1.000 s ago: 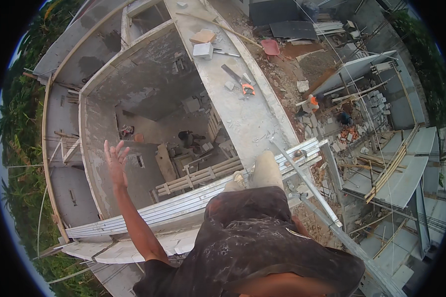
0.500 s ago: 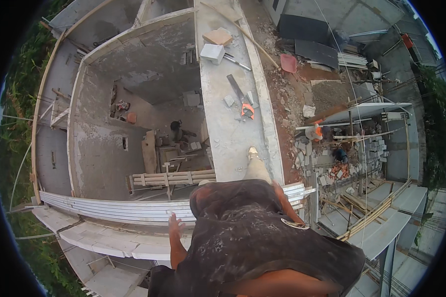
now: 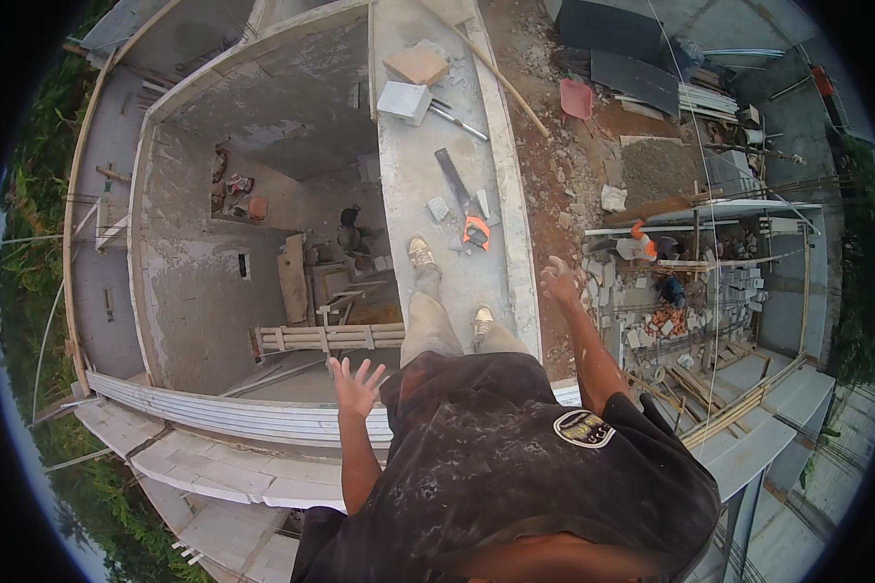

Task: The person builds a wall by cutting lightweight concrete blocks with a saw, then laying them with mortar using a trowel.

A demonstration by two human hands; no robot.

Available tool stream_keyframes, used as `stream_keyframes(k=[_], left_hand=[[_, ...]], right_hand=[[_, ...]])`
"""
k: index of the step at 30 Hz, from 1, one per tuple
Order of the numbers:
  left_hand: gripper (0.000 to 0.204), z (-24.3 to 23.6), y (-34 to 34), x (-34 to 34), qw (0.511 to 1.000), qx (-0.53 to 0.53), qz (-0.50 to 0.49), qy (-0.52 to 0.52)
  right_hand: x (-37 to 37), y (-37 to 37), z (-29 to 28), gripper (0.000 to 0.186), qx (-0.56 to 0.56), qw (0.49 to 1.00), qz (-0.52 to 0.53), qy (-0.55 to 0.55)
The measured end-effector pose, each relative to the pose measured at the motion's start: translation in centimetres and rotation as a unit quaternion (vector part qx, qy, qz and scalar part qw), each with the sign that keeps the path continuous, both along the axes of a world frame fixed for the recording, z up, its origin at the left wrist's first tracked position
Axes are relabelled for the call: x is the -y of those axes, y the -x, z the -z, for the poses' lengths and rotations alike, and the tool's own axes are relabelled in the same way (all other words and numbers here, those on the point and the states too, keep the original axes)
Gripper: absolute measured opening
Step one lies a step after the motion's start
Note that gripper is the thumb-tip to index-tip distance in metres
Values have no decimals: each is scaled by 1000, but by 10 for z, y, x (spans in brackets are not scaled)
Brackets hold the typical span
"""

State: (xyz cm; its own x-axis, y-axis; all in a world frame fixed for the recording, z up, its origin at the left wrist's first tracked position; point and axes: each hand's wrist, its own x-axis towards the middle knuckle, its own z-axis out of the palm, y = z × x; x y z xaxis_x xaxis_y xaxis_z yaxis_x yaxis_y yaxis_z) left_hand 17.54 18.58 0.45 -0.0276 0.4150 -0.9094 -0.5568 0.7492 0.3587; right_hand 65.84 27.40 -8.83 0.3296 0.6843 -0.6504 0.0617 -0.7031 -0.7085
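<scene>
My left hand [image 3: 358,387] is raised beside my shirt with its fingers spread, holding nothing. Out past the right edge of the concrete ledge [image 3: 408,185], my right hand [image 3: 561,282] hangs in the air, dusty, its fingers bent but apart and nothing in them. Both of my shoes stand on the ledge. Ahead of them lies a handsaw [image 3: 451,179] with an orange handle, among small broken block pieces [image 3: 438,208]. Farther along sit a white block [image 3: 404,102], a tan block [image 3: 416,63] and a metal-shafted tool [image 3: 457,120]. Neither hand touches any of these.
Left of the ledge drops a deep walled room [image 3: 263,175] with a person [image 3: 348,233] below. Rubble ground lies lower on the right, with a pink tub [image 3: 575,98] and workers, one in orange [image 3: 637,245]. A wooden pole [image 3: 491,68] leans along the ledge.
My right arm has swung out to the right and forward from beside my body. My left hand has risen slightly with fingers spreading. Both shoes now show on the ledge, where one showed clearly before.
</scene>
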Motion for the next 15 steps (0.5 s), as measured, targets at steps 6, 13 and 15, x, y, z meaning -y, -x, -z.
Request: stream_keyframes(k=[6, 13, 15], left_hand=[[90, 61, 8, -106, 994, -79, -66, -28], [99, 127, -16, -243, 958, -11, 284, 29], [100, 89, -33, -286, 963, -4, 266, 37]], right_hand=[[-109, 26, 3, 61, 1, 993, -116, 21], [-168, -8, 26, 61, 160, 973, -160, 32], [-171, -14, 26, 60, 178, 964, -182, 73]])
